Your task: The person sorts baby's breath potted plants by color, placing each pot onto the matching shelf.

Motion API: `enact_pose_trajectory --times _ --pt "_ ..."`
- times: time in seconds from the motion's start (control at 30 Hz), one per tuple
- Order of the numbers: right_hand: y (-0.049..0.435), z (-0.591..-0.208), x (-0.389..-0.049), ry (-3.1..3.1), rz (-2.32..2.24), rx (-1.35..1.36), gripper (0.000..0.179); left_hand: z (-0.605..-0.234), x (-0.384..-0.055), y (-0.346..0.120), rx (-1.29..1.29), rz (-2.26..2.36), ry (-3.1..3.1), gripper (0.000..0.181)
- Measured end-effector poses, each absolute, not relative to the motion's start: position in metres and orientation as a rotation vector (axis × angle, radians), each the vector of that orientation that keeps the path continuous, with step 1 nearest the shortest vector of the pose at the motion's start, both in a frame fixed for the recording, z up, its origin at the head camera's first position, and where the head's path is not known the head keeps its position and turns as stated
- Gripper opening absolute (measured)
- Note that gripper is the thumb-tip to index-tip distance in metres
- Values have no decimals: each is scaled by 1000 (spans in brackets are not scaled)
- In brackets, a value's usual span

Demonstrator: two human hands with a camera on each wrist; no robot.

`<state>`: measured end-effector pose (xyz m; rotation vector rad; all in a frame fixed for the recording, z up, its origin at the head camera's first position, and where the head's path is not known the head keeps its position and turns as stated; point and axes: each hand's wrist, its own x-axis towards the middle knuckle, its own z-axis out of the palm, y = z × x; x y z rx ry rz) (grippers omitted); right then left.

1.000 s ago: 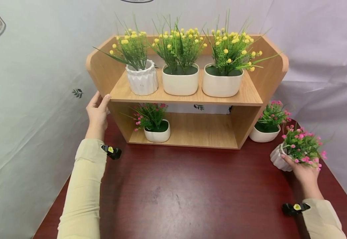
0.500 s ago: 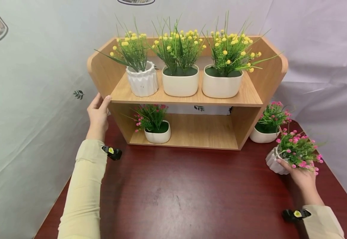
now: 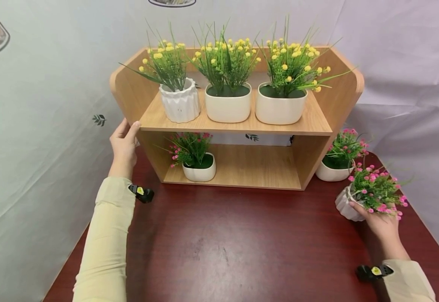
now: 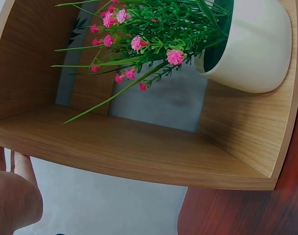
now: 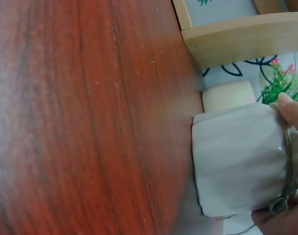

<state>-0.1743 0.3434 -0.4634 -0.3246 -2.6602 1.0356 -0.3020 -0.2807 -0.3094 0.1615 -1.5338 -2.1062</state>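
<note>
My right hand (image 3: pixel 385 228) grips a ribbed white pot (image 3: pixel 349 205) of pink artificial flowers (image 3: pixel 380 188) by its upper part, thumb near the rim. In the right wrist view the white pot (image 5: pixel 241 161) has twine tied below its rim, and its base is right at the table. My left hand (image 3: pixel 123 147) touches the left side panel of the wooden shelf (image 3: pixel 238 128); its fingers (image 4: pixel 24 169) lie straight against the outer side. On the lower level, at the left, stands an oval white pot (image 3: pixel 200 170) with pink flowers.
Three pots with yellow flowers line the upper level: a ribbed white pot (image 3: pixel 181 102), an oval white pot (image 3: pixel 228 105) and another oval pot (image 3: pixel 281 107). Beside the shelf's right side stands an oval pot (image 3: pixel 334 170) with pink flowers. The dark red table (image 3: pixel 223 243) extends in front.
My right hand and the ribbed pot have shifted slightly left and toward me over the last second, mostly in its first half. The left hand stays at the shelf's side.
</note>
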Motion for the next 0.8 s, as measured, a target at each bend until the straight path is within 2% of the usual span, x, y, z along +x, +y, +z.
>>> enact_pose_trajectory --times 0.5,0.8 --pt "335 -454 -174 -2831 890 -434 95 -310 -300 -283 182 -2094 -1554 44" --pt "326 -454 -171 -2748 907 -384 89 -311 -300 -281 139 -2075 -1574 44"
